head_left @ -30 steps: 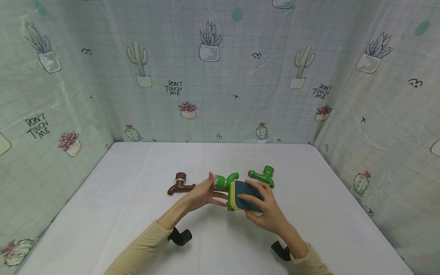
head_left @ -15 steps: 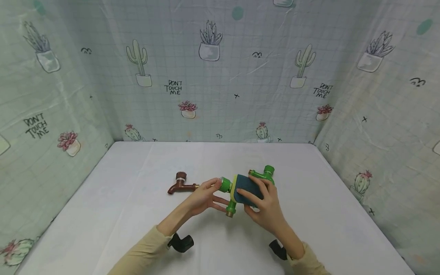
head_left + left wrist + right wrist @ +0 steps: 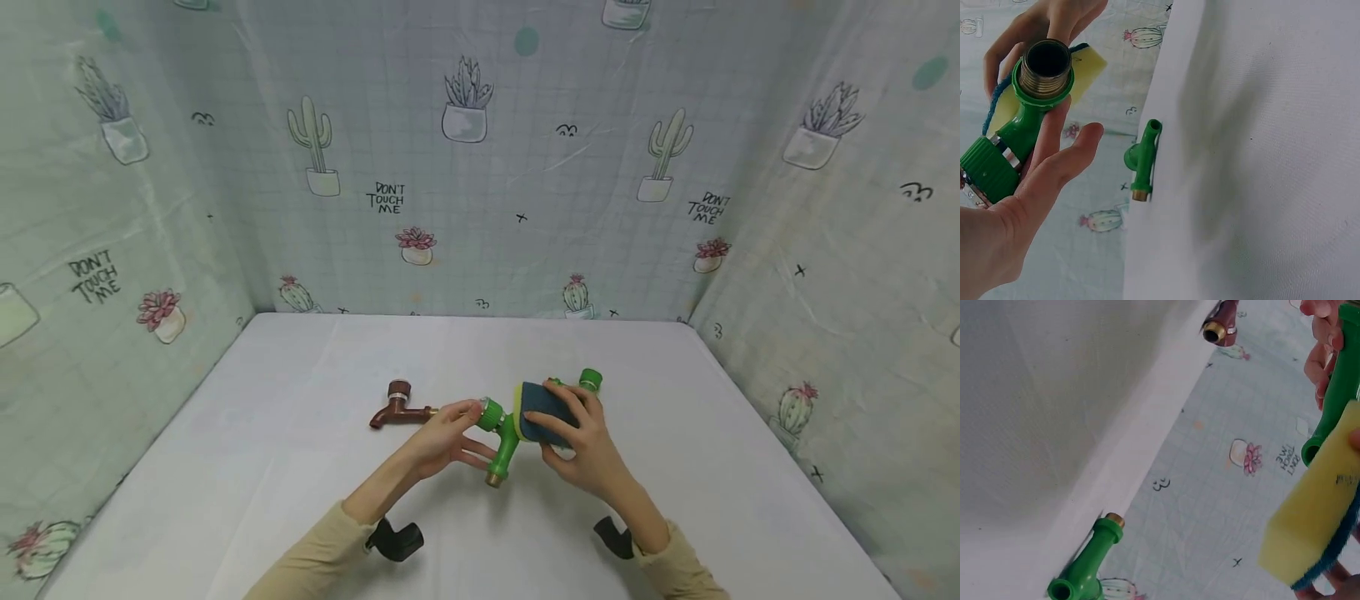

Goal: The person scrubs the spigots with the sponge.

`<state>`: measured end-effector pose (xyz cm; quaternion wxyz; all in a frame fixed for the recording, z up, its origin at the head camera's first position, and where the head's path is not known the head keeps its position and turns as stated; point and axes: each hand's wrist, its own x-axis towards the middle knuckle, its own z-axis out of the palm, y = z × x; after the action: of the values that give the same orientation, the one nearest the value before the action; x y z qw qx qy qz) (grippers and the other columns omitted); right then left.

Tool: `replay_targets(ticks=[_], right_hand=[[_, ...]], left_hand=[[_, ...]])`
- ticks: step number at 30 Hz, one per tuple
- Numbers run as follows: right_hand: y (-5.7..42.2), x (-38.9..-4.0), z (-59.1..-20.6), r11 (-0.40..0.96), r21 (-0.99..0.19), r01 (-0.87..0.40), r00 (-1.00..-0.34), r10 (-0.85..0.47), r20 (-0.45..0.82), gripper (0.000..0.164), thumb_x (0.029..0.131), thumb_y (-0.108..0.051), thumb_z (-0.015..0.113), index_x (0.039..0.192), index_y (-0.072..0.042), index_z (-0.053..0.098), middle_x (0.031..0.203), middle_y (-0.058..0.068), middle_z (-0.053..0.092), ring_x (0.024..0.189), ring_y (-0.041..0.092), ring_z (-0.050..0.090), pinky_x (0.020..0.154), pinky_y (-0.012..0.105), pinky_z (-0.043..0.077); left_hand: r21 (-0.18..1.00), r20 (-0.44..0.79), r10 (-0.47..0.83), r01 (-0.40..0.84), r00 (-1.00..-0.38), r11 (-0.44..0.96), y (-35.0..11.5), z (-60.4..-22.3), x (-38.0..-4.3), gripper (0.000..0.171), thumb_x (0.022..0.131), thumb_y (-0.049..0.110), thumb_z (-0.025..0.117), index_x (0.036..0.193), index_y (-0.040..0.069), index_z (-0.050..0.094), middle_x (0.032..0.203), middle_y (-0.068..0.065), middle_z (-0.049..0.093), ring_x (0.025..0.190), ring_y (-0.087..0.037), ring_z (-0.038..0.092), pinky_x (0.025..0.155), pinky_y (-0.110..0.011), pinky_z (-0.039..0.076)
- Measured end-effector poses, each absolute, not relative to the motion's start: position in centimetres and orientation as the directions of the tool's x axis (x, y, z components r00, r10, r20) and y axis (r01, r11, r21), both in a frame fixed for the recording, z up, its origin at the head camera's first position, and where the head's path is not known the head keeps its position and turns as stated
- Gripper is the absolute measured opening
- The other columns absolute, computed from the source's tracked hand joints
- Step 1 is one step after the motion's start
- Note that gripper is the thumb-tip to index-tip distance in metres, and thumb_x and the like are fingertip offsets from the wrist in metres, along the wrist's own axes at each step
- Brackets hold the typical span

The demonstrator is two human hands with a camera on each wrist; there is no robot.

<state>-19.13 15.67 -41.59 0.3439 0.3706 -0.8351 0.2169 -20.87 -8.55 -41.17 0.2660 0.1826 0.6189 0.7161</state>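
My left hand [image 3: 442, 437] holds a green tap [image 3: 505, 446] by its knob end, above the white table. The tap's brass threaded inlet [image 3: 1047, 81] faces the camera in the left wrist view, and fingers lie beneath the body. My right hand [image 3: 592, 446] grips a sponge [image 3: 542, 414] with a dark blue scouring side and a yellow foam side. The yellow foam [image 3: 1310, 500] lies against the green tap near its spout in the right wrist view. From the head, the sponge covers part of the tap.
A brown tap [image 3: 397, 410] lies on the table behind my left hand. Another green tap [image 3: 591, 380], partly hidden by my right hand, lies toward the back right. Cactus-print cloth [image 3: 480, 208] walls the table at the back and sides.
The held tap has tilted, its threaded end swinging down and toward me. My right hand and the sponge have shifted slightly right along it. My left fingers have shifted on the knob.
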Motion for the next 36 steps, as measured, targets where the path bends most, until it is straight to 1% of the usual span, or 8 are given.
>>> replay_targets(ticks=[3, 8, 15, 21, 23, 31, 33, 36], right_hand=[[15.6, -18.7, -41.7, 0.583, -0.125, -0.803, -0.485, -0.517, 0.706, 0.028, 0.085, -0.036, 0.053, 0.111, -0.029, 0.060, 0.132, 0.013, 0.043, 0.116, 0.031, 0.034, 0.083, 0.053, 0.042], [15.0, -17.7, -41.9, 0.523, -0.124, -0.843, -0.464, -0.592, 0.659, 0.040, 0.073, -0.025, 0.071, 0.111, -0.032, 0.059, 0.132, 0.010, 0.042, 0.117, 0.029, 0.032, 0.079, 0.050, 0.047], [14.8, -17.5, -41.4, 0.535, -0.018, -0.845, -0.406, -0.618, 0.673, 0.036, 0.077, -0.037, 0.067, 0.112, -0.034, 0.059, 0.131, 0.012, 0.044, 0.116, 0.033, 0.035, 0.080, 0.050, 0.047], [15.3, -17.8, -40.4, 0.545, 0.064, -0.836, -0.380, -0.661, 0.647, 0.055, 0.061, -0.024, 0.081, 0.110, -0.034, 0.060, 0.133, 0.012, 0.043, 0.116, 0.038, 0.037, 0.083, 0.053, 0.045], [15.7, -18.1, -40.1, 0.545, 0.073, -0.835, -0.380, -0.668, 0.639, 0.053, 0.061, -0.021, 0.080, 0.108, -0.033, 0.061, 0.133, 0.012, 0.043, 0.117, 0.039, 0.037, 0.085, 0.053, 0.043], [16.9, -18.9, -39.9, 0.527, 0.100, -0.844, -0.362, -0.698, 0.618, 0.025, 0.077, -0.020, 0.060, 0.100, -0.029, 0.063, 0.133, 0.015, 0.042, 0.118, 0.044, 0.036, 0.092, 0.060, 0.032], [16.8, -18.9, -39.9, 0.518, 0.114, -0.848, -0.355, -0.714, 0.604, 0.027, 0.075, -0.020, 0.062, 0.101, -0.029, 0.062, 0.133, 0.014, 0.042, 0.119, 0.043, 0.036, 0.095, 0.061, 0.029], [16.5, -18.6, -39.7, 0.509, 0.119, -0.852, -0.348, -0.723, 0.597, 0.044, 0.066, -0.017, 0.071, 0.106, -0.029, 0.060, 0.132, 0.012, 0.044, 0.121, 0.039, 0.036, 0.096, 0.059, 0.027]], left_hand=[[0.983, -0.076, 0.598, -0.162, -0.798, -0.090, -8.4, -41.2, -20.9, 0.063, 0.091, 0.045, 0.038, 0.131, -0.003, 0.032, 0.134, -0.022, 0.034, 0.081, -0.023, 0.066, 0.075, -0.045, 0.053], [0.985, -0.081, 0.565, -0.153, -0.821, -0.082, -8.4, -41.1, -20.9, 0.063, 0.093, 0.045, 0.035, 0.134, -0.002, 0.029, 0.136, -0.025, 0.031, 0.088, -0.028, 0.065, 0.074, -0.044, 0.053], [0.982, -0.105, 0.572, -0.174, -0.813, -0.067, -8.8, -40.8, -21.0, 0.065, 0.092, 0.048, 0.035, 0.138, 0.002, 0.025, 0.139, -0.024, 0.029, 0.095, -0.034, 0.062, 0.075, -0.046, 0.053], [0.977, -0.131, 0.608, -0.208, -0.783, -0.057, -9.2, -40.5, -20.9, 0.067, 0.091, 0.048, 0.037, 0.139, 0.003, 0.023, 0.139, -0.025, 0.029, 0.088, -0.028, 0.064, 0.075, -0.048, 0.052], [0.974, -0.139, 0.612, -0.220, -0.778, -0.058, -9.2, -40.5, -20.8, 0.067, 0.091, 0.047, 0.038, 0.139, 0.003, 0.021, 0.139, -0.025, 0.028, 0.086, -0.026, 0.065, 0.075, -0.049, 0.052], [0.968, -0.167, 0.620, -0.246, -0.767, -0.044, -9.3, -40.9, -20.9, 0.066, 0.092, 0.048, 0.037, 0.137, 0.001, 0.025, 0.137, -0.024, 0.032, 0.083, -0.024, 0.065, 0.074, -0.047, 0.053], [0.969, -0.174, 0.618, -0.245, -0.767, -0.031, -9.3, -40.9, -21.0, 0.066, 0.091, 0.049, 0.037, 0.135, -0.001, 0.029, 0.136, -0.023, 0.035, 0.080, -0.022, 0.065, 0.072, -0.044, 0.054], [0.971, -0.177, 0.622, -0.237, -0.763, -0.014, -9.4, -40.8, -21.2, 0.067, 0.091, 0.051, 0.036, 0.133, -0.002, 0.032, 0.136, -0.024, 0.035, 0.076, -0.019, 0.066, 0.069, -0.040, 0.055]])
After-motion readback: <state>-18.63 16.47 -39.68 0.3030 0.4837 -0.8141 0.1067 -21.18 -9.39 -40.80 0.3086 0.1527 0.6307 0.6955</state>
